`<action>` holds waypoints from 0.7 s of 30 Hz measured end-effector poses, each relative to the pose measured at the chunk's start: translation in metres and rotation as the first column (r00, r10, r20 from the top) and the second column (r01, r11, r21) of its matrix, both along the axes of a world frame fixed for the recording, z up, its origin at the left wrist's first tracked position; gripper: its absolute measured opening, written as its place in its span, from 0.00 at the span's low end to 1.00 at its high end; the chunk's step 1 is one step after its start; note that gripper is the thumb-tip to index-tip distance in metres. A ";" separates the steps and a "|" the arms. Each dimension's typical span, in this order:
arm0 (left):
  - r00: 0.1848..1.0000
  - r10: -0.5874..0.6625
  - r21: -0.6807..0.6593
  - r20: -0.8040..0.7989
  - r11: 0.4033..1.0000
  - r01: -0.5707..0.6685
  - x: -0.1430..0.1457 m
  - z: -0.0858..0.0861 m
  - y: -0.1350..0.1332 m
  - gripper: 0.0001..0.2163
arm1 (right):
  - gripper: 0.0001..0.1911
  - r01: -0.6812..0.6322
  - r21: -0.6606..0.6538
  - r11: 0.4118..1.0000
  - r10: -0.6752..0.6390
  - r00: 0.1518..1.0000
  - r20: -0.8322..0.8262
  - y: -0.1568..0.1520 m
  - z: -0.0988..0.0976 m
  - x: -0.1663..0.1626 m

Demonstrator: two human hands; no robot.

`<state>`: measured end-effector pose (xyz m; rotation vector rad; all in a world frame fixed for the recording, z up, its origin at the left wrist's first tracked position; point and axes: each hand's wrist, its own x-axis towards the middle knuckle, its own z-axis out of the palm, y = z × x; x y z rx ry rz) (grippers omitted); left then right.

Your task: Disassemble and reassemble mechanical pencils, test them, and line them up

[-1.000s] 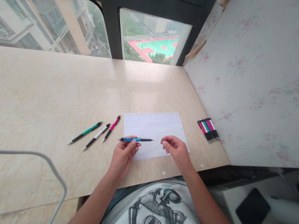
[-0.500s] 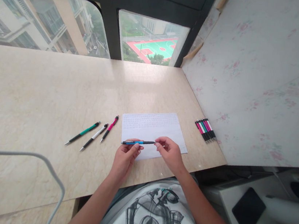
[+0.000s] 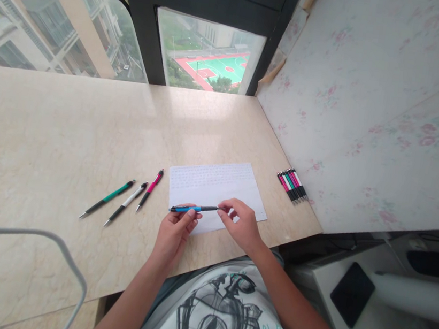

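Observation:
A blue pen (image 3: 198, 209) with a black grip lies nearly level across my two hands, above a sheet of paper (image 3: 216, 186) with lines of handwriting on its upper part. My left hand (image 3: 177, 229) is closed around the pen's blue barrel, thumb on top. At the tip end, the thumb and fingers of my right hand (image 3: 241, 224) pinch the pen; the very tip is hidden by the fingertips. Left of the paper lie a pink pen (image 3: 150, 190), a white pen (image 3: 126, 204) and a green pen (image 3: 107, 199), apart from one another, all with black grips.
A row of several pens (image 3: 292, 186) lies side by side near the wall (image 3: 362, 124) on the right. A grey cable (image 3: 44, 235) arches over the lower left of the marbled tabletop (image 3: 67, 123). Windows stand behind the far edge.
The head view has shifted slightly to the right, so everything appears further left. Both hands keep the same grip on the blue pen, with hardly any movement.

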<state>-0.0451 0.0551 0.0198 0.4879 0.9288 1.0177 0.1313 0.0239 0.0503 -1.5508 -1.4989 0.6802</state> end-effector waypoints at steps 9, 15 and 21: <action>0.994 -0.099 0.055 -0.051 0.993 0.101 0.002 0.003 -0.005 0.12 | 0.11 0.056 -0.173 0.983 -0.080 0.987 -0.138 0.000 -0.008 0.004; 0.994 -0.095 0.050 -0.052 0.994 0.098 0.004 0.002 -0.008 0.13 | 0.14 -0.020 -0.268 0.963 -0.083 0.926 -0.368 -0.002 -0.008 0.002; 1.000 0.007 -0.003 -0.013 1.000 -0.007 0.001 0.000 -0.002 0.13 | 0.10 -0.127 -0.233 0.964 0.028 0.922 -0.387 -0.004 -0.007 -0.002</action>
